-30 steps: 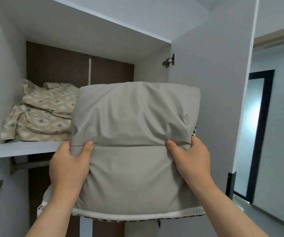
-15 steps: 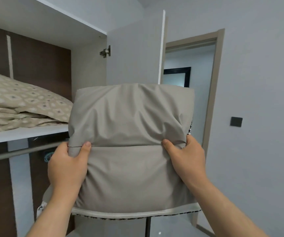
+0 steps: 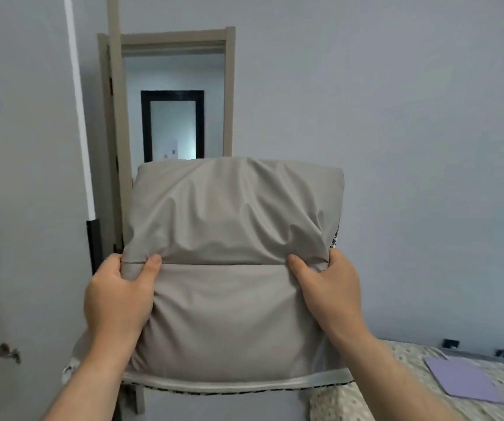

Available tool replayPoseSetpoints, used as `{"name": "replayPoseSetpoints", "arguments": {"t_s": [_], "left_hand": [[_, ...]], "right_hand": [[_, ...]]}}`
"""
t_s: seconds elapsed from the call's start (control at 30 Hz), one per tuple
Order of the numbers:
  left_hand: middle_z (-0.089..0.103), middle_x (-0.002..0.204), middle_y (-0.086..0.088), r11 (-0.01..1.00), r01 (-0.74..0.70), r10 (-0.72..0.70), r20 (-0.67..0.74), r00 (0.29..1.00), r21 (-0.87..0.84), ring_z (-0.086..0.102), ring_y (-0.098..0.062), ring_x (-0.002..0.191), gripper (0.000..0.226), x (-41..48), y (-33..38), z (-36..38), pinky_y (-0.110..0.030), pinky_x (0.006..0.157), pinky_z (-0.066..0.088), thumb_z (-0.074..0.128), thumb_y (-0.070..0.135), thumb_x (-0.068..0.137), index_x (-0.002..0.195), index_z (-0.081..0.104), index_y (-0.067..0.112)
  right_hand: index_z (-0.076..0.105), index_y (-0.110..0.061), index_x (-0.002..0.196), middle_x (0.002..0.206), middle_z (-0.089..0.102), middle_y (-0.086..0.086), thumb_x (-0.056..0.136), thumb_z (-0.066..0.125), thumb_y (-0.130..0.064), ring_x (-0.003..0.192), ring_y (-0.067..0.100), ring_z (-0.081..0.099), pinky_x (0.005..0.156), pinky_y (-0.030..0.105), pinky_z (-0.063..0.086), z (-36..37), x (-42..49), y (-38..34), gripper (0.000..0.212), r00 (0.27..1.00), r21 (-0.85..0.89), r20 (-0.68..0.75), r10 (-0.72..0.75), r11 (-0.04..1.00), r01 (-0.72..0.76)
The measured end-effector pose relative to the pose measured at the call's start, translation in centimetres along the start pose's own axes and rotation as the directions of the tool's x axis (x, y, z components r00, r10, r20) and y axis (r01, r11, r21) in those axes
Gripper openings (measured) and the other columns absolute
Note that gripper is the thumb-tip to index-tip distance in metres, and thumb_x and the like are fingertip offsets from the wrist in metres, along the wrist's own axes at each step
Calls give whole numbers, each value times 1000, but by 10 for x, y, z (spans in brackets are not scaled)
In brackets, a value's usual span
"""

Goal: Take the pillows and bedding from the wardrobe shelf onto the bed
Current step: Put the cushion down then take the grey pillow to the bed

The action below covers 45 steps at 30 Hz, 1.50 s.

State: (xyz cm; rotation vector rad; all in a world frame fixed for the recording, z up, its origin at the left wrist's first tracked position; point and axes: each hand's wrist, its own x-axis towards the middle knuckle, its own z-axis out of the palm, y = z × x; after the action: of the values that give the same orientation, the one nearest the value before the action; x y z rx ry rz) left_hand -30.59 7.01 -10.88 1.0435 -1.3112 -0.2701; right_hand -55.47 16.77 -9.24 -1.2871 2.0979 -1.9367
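Note:
A grey pillow (image 3: pixel 229 268) fills the middle of the view, held upright in front of me. My left hand (image 3: pixel 117 296) grips its left edge with the thumb pressed into the front. My right hand (image 3: pixel 329 290) grips the right edge the same way. A patterned trim shows along the pillow's bottom seam and right side. The bed (image 3: pixel 427 390), covered in a beige patterned sheet, lies at the lower right. The wardrobe shelf and the patterned bedding on it are out of view.
An open wardrobe door (image 3: pixel 26 208) with metal hinges stands at the left. Behind the pillow is an open doorway (image 3: pixel 171 95) with a dark-framed panel beyond. A flat lilac sheet (image 3: pixel 463 381) lies on the bed. A grey wall spans the right.
The view has swung right, away from the wardrobe shelf and its patterned bedding, bringing the doorway and the bed into sight. Both hands keep the same grip on the pillow.

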Motion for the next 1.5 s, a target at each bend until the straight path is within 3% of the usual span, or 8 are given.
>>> {"name": "replayPoseSetpoints", "arguments": {"t_s": [0.17,0.3,0.6,0.77,1.03,1.2,1.4,1.5], "left_hand": [[55,65,-2,996,-10,26,172,985,-93,51,-18,62,33,-40,35,78,-28,51,34,68,35,84,70,53,9],[56,66,-2,990,1,42,299,953,-142,52,-24,64,35,-67,48,146,-32,53,37,68,37,83,70,54,8],[55,64,-5,969,19,122,545,830,-245,52,-32,66,44,-109,47,319,-39,59,42,58,54,71,69,54,10],[50,62,1,952,27,205,704,680,-303,50,-32,68,35,-128,54,419,-37,59,35,69,38,82,70,54,8],[55,66,-3,910,82,350,860,372,-405,52,-32,69,34,-235,77,518,-39,60,41,67,41,83,71,54,12],[51,64,6,915,117,363,915,177,-386,48,-26,65,34,-327,92,547,-37,57,35,65,44,80,73,54,13],[58,66,-4,919,138,375,927,-25,-368,51,-18,61,30,-432,98,562,-32,51,33,67,33,85,70,54,10],[57,65,-7,925,131,372,920,-124,-356,52,-21,61,33,-480,92,569,-33,52,33,66,31,86,69,52,7]], "right_hand": [[60,-17,83,83,67,-1,74,74,-45,83,25,62,73,39,49,-75,14,48,33,989,-76,-136,65,994,-76],[59,-15,82,80,64,-2,74,74,-44,81,26,60,69,36,43,-122,24,87,34,962,-130,-254,103,982,-139],[62,-18,87,81,65,-4,73,73,-47,83,25,61,73,36,47,-168,60,184,34,838,-222,-505,206,907,-357],[62,-20,89,89,68,-1,71,72,-50,88,26,64,77,39,51,-177,77,234,37,695,-194,-668,265,840,-507],[60,-18,86,82,65,-3,71,74,-48,81,25,62,71,36,47,-228,39,298,36,411,-93,-860,302,700,-708],[59,-16,86,84,65,-1,72,74,-48,82,25,61,72,37,48,-270,-7,340,37,259,-2,-910,324,621,-784],[59,-18,87,84,65,-4,72,75,-46,82,24,63,75,38,50,-310,-68,400,35,98,132,-922,373,544,-829],[61,-19,89,85,65,-6,73,75,-44,83,21,63,73,36,49,-316,-97,432,33,13,210,-916,401,509,-835]]}}
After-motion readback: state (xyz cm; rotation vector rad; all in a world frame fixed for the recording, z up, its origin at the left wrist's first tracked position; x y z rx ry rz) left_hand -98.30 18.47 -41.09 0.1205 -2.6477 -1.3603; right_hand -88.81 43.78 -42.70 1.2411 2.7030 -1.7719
